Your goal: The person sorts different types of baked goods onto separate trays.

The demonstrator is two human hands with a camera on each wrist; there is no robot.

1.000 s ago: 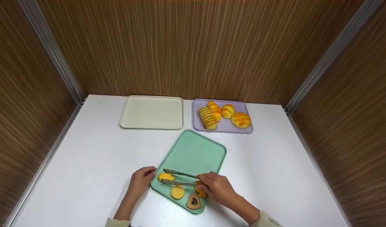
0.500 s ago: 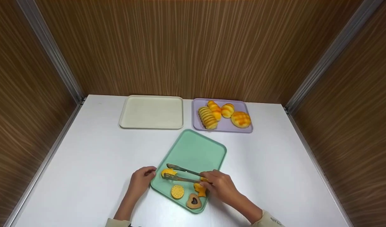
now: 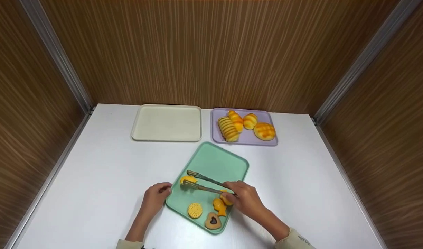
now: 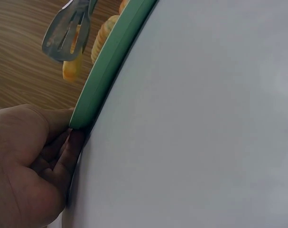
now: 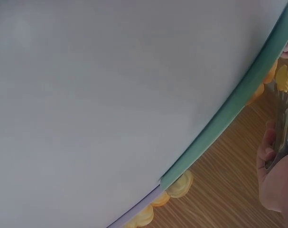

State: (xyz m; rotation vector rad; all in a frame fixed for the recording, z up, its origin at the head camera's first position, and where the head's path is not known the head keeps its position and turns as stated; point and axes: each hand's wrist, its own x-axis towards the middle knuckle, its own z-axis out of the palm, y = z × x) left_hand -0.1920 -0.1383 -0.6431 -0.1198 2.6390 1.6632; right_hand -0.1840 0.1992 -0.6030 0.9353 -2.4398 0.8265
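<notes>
My right hand (image 3: 247, 199) grips metal tongs (image 3: 208, 189) with slotted ends. Between those ends sits a yellow fish-shaped cookie (image 3: 189, 178), raised over the green tray (image 3: 218, 162); the left wrist view shows it beside the slotted tip (image 4: 63, 38). With thumb above and fingers beneath, my left hand (image 3: 156, 197) pinches the tray's left rim (image 4: 106, 64). On the tray's near end lie a round dotted cookie (image 3: 195, 210), a heart cookie (image 3: 208, 225) with a dark centre, and an orange fish-shaped cookie (image 3: 219, 204). Another orange piece (image 3: 227, 198) is partly hidden by my right hand.
Behind the green tray stand a cream tray (image 3: 166, 123) and, to its right, a purple tray (image 3: 244, 140). The purple one bears a striped roll (image 3: 228, 129), two croissant-like breads and a round bun (image 3: 264, 131). Wood-grain panels (image 3: 211, 52) enclose the white table (image 3: 104, 166).
The tongs and yellow cookie have moved up from the near left corner, away from the round cookie, toward the tray's far end. My left hand has stayed at the rim.
</notes>
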